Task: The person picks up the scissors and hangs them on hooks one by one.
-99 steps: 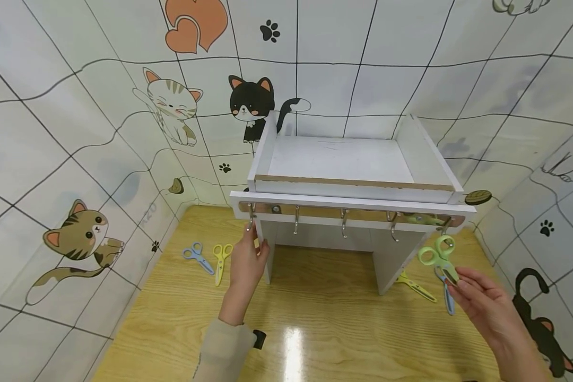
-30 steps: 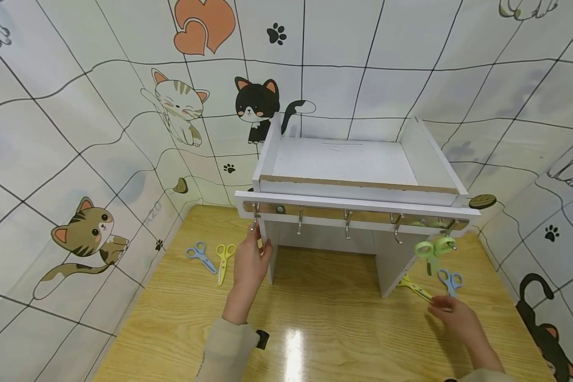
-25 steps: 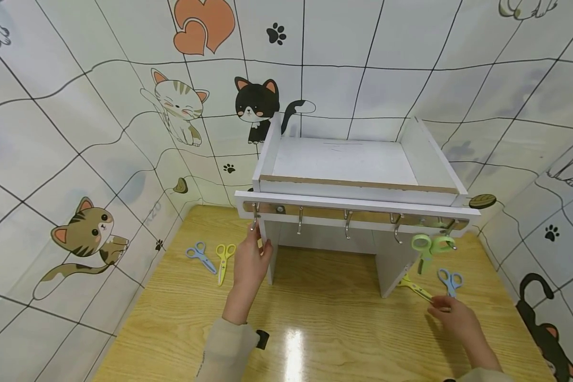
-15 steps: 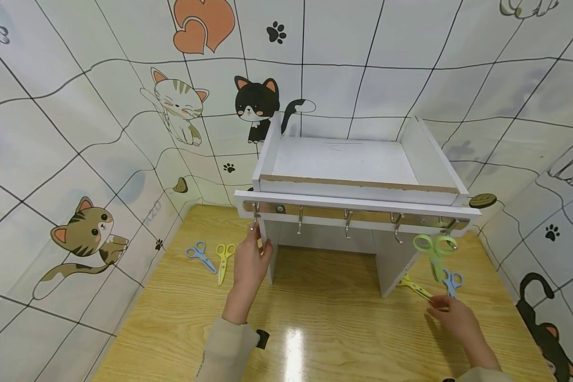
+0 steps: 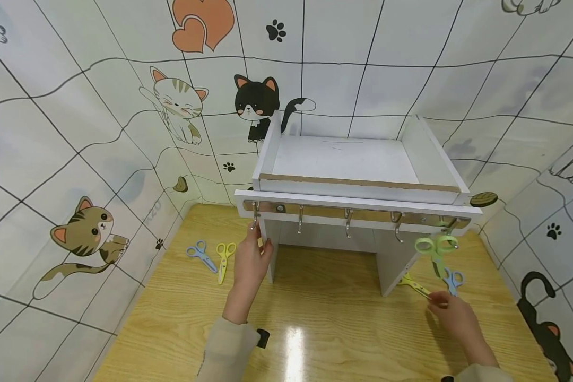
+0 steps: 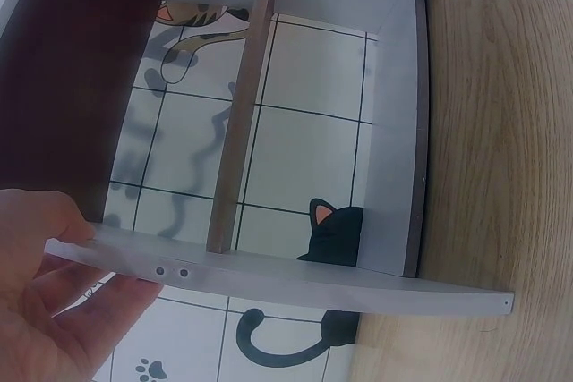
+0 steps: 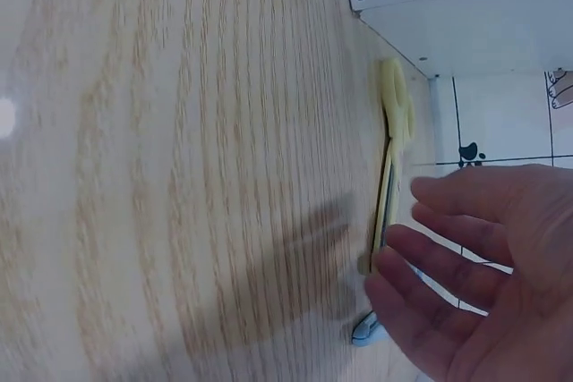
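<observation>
A white shelf unit (image 5: pixel 353 191) with a row of metal hooks (image 5: pixel 348 223) along its front rail stands on the table. My left hand (image 5: pixel 252 260) grips the unit's left side panel (image 6: pixel 295 282), thumb on one face and fingers on the other. Green scissors (image 5: pixel 436 254) hang by a handle from the rightmost hook. My right hand (image 5: pixel 453 315) is low at the right with loosely bent fingers and nothing held. Its fingertips are by the blade end of yellow scissors (image 7: pixel 390 149) lying on the table; whether they touch cannot be told. Blue scissors (image 5: pixel 452 280) lie just beyond.
Left of the unit, another pair of blue scissors (image 5: pixel 202 255) and another yellow pair (image 5: pixel 225 261) lie on the wooden table (image 5: pixel 324 323). A wall (image 5: pixel 344 48) with cat drawings and grid lines rises behind and at both sides.
Earlier my right hand held the green scissors up by the rightmost hook. They now hang there, swinging slightly, and that hand has lowered toward the yellow scissors. My left hand keeps its grip.
</observation>
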The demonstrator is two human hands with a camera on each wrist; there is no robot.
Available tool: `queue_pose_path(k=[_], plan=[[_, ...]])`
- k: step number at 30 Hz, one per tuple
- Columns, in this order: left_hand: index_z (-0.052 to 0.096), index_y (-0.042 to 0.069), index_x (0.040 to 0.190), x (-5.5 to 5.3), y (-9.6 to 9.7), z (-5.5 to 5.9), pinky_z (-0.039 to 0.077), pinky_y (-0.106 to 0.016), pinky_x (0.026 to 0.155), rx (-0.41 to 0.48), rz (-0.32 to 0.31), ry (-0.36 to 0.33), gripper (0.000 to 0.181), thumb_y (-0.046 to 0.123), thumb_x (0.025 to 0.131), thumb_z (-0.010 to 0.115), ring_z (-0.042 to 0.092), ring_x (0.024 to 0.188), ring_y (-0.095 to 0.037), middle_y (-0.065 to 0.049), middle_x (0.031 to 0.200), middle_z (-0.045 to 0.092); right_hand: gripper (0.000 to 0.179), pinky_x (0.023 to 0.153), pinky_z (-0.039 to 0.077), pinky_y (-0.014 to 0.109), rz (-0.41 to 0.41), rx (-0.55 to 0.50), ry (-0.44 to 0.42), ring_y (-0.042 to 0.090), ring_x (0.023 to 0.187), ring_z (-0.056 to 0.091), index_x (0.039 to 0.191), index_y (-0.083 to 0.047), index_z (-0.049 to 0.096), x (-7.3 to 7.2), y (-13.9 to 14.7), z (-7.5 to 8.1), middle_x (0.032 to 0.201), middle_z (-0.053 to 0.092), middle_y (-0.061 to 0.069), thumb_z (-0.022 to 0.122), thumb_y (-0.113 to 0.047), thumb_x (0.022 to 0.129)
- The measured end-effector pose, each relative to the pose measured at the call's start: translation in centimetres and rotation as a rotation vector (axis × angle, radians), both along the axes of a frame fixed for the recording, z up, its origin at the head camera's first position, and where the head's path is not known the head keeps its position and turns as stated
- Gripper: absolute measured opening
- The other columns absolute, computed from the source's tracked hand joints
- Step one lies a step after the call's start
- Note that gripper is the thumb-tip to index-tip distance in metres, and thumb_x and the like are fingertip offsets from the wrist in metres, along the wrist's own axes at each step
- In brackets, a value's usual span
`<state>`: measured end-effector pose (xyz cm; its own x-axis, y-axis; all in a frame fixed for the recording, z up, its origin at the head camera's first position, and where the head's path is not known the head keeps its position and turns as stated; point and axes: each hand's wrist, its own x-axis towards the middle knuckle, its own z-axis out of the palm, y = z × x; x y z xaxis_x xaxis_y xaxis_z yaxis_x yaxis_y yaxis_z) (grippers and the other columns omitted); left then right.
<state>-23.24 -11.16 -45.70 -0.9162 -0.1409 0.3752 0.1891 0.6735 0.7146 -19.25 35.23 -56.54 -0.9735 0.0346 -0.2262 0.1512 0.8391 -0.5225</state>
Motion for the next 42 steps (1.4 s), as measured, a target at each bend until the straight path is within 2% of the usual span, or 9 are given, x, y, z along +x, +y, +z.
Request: queue_pose_path(k=[5,10,14,18,21,27,35,42], plan=[[0.052,0.002,0.129,-0.1,0.0,0.0,0.065,-0.041,0.077,0.007,0.000,-0.005,0.037,0.004,0.093,0.061,0.070,0.110,-0.037,-0.027,0.120,0.069,0.048,0.072,0.058,0.048,-0.046,0.026,-0.007,0.046,0.104,0.064,0.131,0.011,0.053,-0.4,0.2,0.1,0.128,0.057,0.035,0.062,-0.021,0.097],[0.050,0.000,0.133,-0.1,0.0,0.0,0.065,-0.041,0.078,0.009,-0.003,-0.015,0.041,0.005,0.094,0.060,0.069,0.112,-0.037,-0.027,0.126,0.066,0.050,0.080,0.054,0.060,0.013,0.123,0.007,0.053,0.104,0.059,0.127,0.015,0.054,-0.7,0.7,-0.9,0.121,0.059,0.037,0.068,-0.016,0.090],[0.049,-0.001,0.135,-0.1,0.0,0.0,0.065,-0.043,0.078,0.019,-0.006,-0.014,0.043,0.005,0.094,0.060,0.068,0.112,-0.038,-0.028,0.128,0.064,0.048,0.077,0.055,0.058,0.024,0.160,0.023,0.050,0.098,0.062,0.122,0.015,0.057,-0.6,0.7,-1.3,0.111,0.063,0.034,0.070,-0.013,0.086],[0.049,-0.001,0.136,-0.1,0.0,0.0,0.065,-0.044,0.078,0.030,-0.007,-0.015,0.044,0.005,0.094,0.060,0.068,0.113,-0.038,-0.027,0.129,0.064,0.042,0.066,0.056,0.048,0.014,0.162,0.008,0.040,0.088,0.066,0.118,0.013,0.059,-0.3,0.4,-1.3,0.102,0.067,0.028,0.071,-0.011,0.086],[0.049,-0.001,0.137,0.0,0.0,0.1,0.065,-0.043,0.078,0.026,-0.005,-0.014,0.045,0.005,0.094,0.060,0.068,0.113,-0.037,-0.027,0.129,0.064,0.038,0.063,0.056,0.045,0.008,0.160,0.008,0.036,0.084,0.067,0.115,0.010,0.060,-0.2,0.2,-1.2,0.098,0.068,0.024,0.071,-0.013,0.087],[0.050,0.001,0.135,0.0,0.0,0.2,0.065,-0.042,0.078,0.014,0.004,-0.002,0.043,0.005,0.094,0.061,0.069,0.112,-0.037,-0.027,0.125,0.066,0.044,0.062,0.055,0.045,-0.001,0.122,0.014,0.032,0.083,0.066,0.114,0.009,0.062,-0.3,0.0,-1.0,0.097,0.068,0.021,0.072,-0.026,0.088],[0.049,0.002,0.135,0.1,0.0,0.0,0.065,-0.043,0.078,0.015,0.005,-0.016,0.043,0.006,0.094,0.060,0.069,0.110,-0.037,-0.027,0.125,0.066,0.032,0.059,0.051,0.037,-0.050,0.108,-0.025,0.026,0.081,0.065,0.105,0.005,0.064,-0.7,-0.2,-1.1,0.097,0.070,0.018,0.069,-0.022,0.089],[0.049,-0.001,0.136,0.0,-0.1,-0.1,0.065,-0.042,0.078,0.023,0.000,-0.020,0.044,0.005,0.094,0.060,0.069,0.112,-0.038,-0.028,0.128,0.064,0.031,0.060,0.048,0.034,-0.069,0.068,-0.101,0.025,0.081,0.061,0.101,0.004,0.064,-0.8,-0.1,-1.4,0.094,0.067,0.018,0.069,-0.023,0.086]])
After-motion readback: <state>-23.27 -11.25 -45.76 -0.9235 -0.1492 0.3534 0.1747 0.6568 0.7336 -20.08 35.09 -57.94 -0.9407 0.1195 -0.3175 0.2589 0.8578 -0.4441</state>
